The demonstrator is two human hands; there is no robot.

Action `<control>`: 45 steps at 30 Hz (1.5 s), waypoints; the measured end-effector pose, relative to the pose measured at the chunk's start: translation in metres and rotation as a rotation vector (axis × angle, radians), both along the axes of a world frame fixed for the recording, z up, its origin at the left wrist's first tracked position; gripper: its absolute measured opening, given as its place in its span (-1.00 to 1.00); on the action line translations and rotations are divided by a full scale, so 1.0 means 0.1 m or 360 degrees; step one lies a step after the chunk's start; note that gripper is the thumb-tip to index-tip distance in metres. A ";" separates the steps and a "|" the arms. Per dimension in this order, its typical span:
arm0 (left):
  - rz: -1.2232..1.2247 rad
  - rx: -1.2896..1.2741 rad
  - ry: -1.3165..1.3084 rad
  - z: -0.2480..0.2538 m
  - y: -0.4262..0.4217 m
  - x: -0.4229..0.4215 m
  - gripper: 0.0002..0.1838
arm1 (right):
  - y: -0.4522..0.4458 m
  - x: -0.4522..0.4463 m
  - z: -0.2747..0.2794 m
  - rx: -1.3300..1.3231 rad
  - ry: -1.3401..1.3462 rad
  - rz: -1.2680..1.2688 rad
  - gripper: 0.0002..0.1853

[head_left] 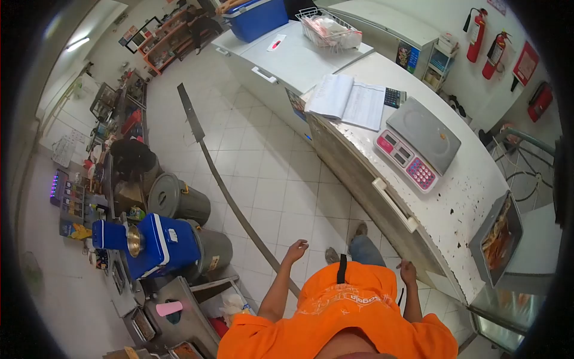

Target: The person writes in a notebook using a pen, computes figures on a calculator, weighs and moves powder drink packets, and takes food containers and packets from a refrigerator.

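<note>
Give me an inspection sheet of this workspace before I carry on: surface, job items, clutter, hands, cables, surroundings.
Surface: white countertop marked with dark specks and worn along its edge.
Job's things: scale, open notebook and calculator sit close together; display readings too small to tell.
Clutter: metal tray with brownish contents at the countertop's near end; long dark strip along the floor, loose or fixed cannot be told.
Hands: left hand and right hand beside the orange shirt; nothing seen held.
Cables: nothing seen.
Surroundings: fire extinguishers on the wall; another person far back.
</note>
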State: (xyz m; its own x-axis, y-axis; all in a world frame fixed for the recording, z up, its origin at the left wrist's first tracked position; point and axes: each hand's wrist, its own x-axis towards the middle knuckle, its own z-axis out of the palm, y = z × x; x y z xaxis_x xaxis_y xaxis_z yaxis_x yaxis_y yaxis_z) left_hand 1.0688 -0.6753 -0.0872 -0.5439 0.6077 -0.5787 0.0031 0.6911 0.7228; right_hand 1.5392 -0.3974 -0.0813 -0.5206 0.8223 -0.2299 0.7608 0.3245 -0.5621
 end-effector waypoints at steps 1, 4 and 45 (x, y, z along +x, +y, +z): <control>-0.0033 0.0004 0.0040 -0.02 0.02 0.13 -0.54 | 0.04 0.01 0.02 -0.0083 0.0122 -0.0065 -0.52; -0.0139 0.0103 0.0080 0.33 0.43 0.47 -0.54 | 0.34 -0.04 0.07 -0.0339 0.0324 -0.0187 -0.35; 0.0180 0.0526 -0.0111 2.15 3.26 4.12 -0.58 | 2.61 3.43 2.45 0.0483 0.0347 -0.1059 -0.76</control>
State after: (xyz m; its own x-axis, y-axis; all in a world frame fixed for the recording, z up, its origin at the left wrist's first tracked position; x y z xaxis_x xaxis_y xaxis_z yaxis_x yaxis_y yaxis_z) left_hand 1.4805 -0.3495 0.1275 -0.5848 0.7063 -0.3989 -0.1173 0.4130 0.9032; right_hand 1.8820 -0.1361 0.1642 0.0994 0.9893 0.1072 0.7319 0.0003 -0.6814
